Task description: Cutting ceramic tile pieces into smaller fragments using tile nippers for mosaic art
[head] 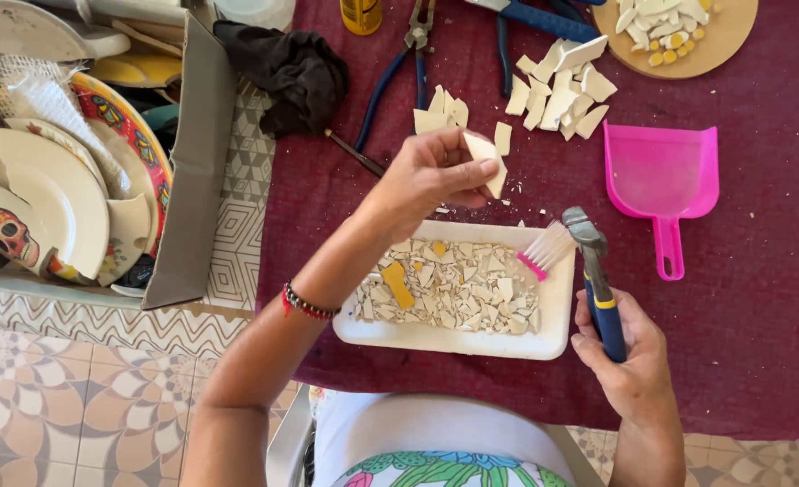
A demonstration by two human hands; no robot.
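While a box of broken plates point(66, 180) sits far left, her left hand point(431, 176) pinches a cream tile shard point(487, 160) above the white tray point(553, 307) of fragments (mostly cream); the right hand point(629, 356) grips blue-handled nippers point(595, 271) beside a pink dustpan point(661, 176).

Grey cardboard box point(203, 162) at left; yellow labelled bottle point(361, 15) at top edge.

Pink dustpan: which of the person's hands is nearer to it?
Right. The right hand, gripping blue-handled nippers, sits just below-left of the pink dustpan. The left hand, pinching a tile shard, is farther left, above the white tray.
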